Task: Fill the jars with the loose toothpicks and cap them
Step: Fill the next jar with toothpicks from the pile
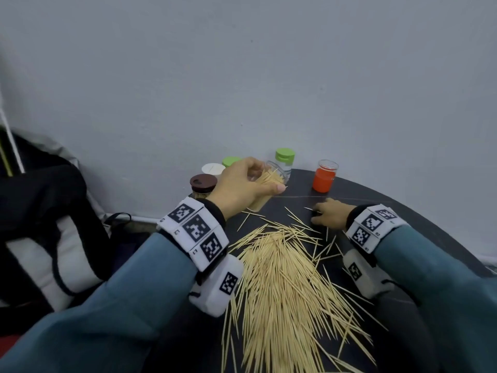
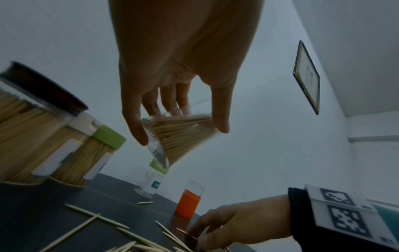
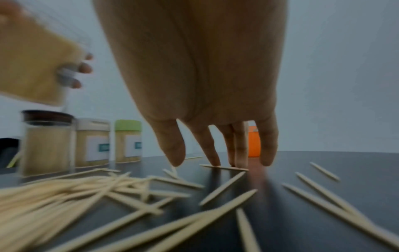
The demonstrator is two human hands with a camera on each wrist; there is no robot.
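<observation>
While your left hand (image 1: 243, 184) gripped the clear jar (image 2: 172, 136) from above, thumb on one wall and fingers curled round the other, you held it tilted and clear of the dark table (image 1: 376, 192), its mouth tipped away from your palm, presumably so that sticks could slide in lengthwise and settle against those already packed inside. Your right hand (image 1: 329, 215) was down among the strays beyond the main pile of loose toothpicks (image 1: 279, 278); the right wrist view showed its fingers (image 3: 172, 153) spread and pointing downward, tips touching or nearly touching the tabletop, one fingertip resting on a single toothpick (image 3: 224, 168), and another stick seemingly lying along the fingers, though blur made that uncertain. You were not yet pinching anything firmly, as far as could be told. Just past your left fingers stood the brown-capped jar (image 1: 203, 185), the white-capped jar (image 1: 213, 168) and a green-capped jar (image 1: 230, 160), all full and closed, parked out of the way of your working fingers. A second green-capped jar (image 1: 285, 161) stood behind the tilted one, apparently empty. Beyond your right fingertips sat the orange-red lid (image 1: 324, 176) under what looked like a clear cup, probably the cap awaiting the jar you held. Much of the pile lay behind both wrists, so plenty of filling remained; thin sticks flat on a hard surface called for a sliding or rolling pickup.
</observation>
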